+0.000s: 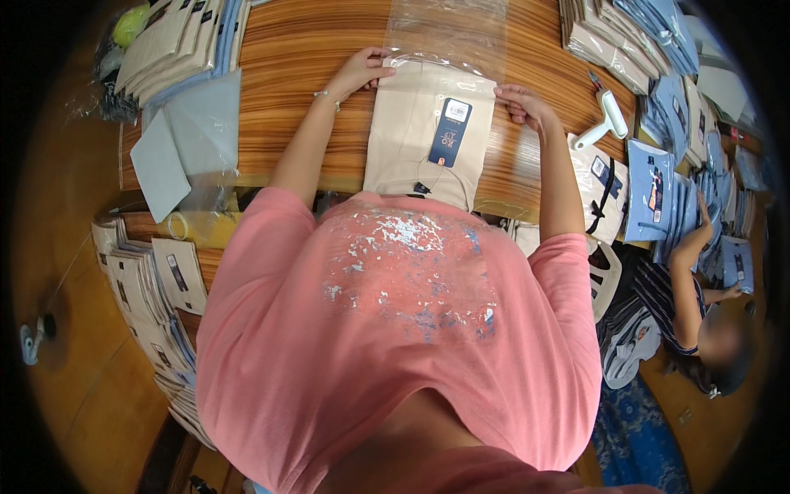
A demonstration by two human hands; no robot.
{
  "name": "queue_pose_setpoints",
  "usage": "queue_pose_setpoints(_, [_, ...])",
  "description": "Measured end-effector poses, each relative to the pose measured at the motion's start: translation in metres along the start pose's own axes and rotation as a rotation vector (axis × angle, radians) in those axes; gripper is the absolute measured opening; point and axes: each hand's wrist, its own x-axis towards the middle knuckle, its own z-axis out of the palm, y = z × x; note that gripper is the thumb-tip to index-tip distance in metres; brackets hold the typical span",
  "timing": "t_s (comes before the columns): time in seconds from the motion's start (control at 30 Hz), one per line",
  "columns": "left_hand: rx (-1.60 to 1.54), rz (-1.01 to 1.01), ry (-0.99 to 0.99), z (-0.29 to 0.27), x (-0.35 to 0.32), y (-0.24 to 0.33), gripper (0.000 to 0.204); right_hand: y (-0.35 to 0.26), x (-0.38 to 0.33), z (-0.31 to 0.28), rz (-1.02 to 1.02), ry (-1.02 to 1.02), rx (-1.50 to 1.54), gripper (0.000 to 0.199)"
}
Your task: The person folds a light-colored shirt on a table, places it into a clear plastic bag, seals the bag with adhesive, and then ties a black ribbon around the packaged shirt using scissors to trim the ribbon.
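Beige cloth, folded flat: the shirt [403,136] lies between my hands and runs back from the grip toward my body, near end against my belly. Long axis points away from me, far end leaning slightly right. Left hand [360,74] pinched at its far left corner, right hand [525,105] at its far right one, thumb and fingers together on each side. Both about equally close to the shirt; the left sits a little farther out from me.

Clear bag [448,29] flat on the wood table [313,33], straight beyond the grip, lined up with the shirt and close to its width. Its near edge meets the shirt's far edge right between my fingers. Cannot tell how much film my fingers catch, nor whether any cloth is under it. Beyond that edge, no cloth shows in the bag. Navy tag [448,152] lies face up on the shirt, on my side of the grip.

Other containers: left of my left hand, a stack [169,49] of beige and blue folded shirts, and nearer me, clear sleeves [216,115] with a pale card [160,173] beside them. Right of my right hand, a white roller [603,122]; past it, blue packs [646,198] holding folded shirts.
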Motion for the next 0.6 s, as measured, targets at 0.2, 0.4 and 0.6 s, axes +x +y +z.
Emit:
queue_pose_setpoints(0.2, [-0.019,-0.055,-0.095,-0.002,-0.017,-0.005,0.049,0.019,-0.021,0.016,-0.004,-0.016,-0.049,0.018])
queue_pose_setpoints(0.4, [0.029,-0.144,-0.196,0.008,-0.060,-0.023,0.045,0.051,-0.056,0.044,-0.038,-0.003,-0.189,0.016])
queue_pose_setpoints(0.6, [-0.039,-0.211,-0.206,0.032,-0.132,-0.051,0.036,0.119,-0.084,0.063,-0.021,0.092,-0.265,0.010])
